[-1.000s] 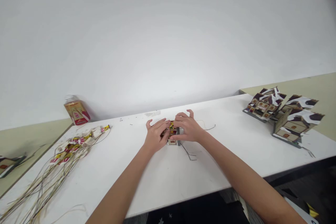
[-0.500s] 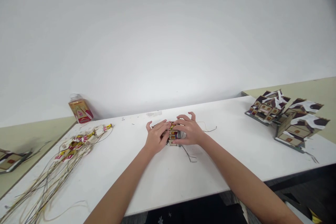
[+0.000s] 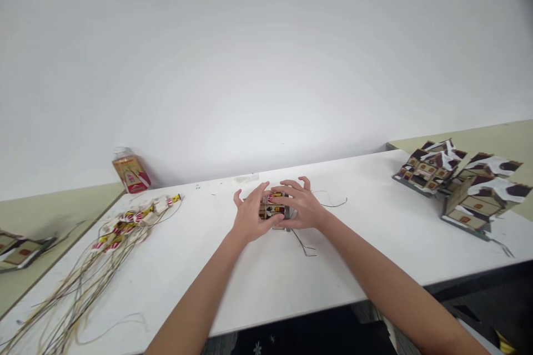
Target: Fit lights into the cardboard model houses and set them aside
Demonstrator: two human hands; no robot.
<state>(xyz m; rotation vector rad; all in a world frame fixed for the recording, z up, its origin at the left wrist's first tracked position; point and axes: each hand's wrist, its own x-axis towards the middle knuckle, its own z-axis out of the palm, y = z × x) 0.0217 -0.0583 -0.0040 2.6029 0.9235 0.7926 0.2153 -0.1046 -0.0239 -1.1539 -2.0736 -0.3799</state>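
Between my two hands, at the middle of the white table point(image 3: 328, 266), is a small model house point(image 3: 272, 211) with coloured windows and a grey edge. My left hand point(image 3: 251, 214) grips its left side, the thumb along the near face. On the other side my right hand point(image 3: 303, 205) holds the house's right edge, fingers curved over the top and thumb near the bottom. Much of the house is hidden behind the fingers. Thin dark wires point(image 3: 303, 244) trail from it toward me, and another wire point(image 3: 335, 204) runs out to the right.
Several finished-looking model houses point(image 3: 431, 169) with white-patched roofs stand at the right. On the left lies a bundle of wired red, white and yellow pieces point(image 3: 125, 224). A bottle point(image 3: 131, 171) stands at the back left by the wall point(image 3: 266, 66). Another house point(image 3: 20, 249) is at far left.
My left hand has shifted its grip, its thumb now lower and reaching right along the house. The house appears tilted differently, showing more of its windowed face. My right hand stays nearly in place.
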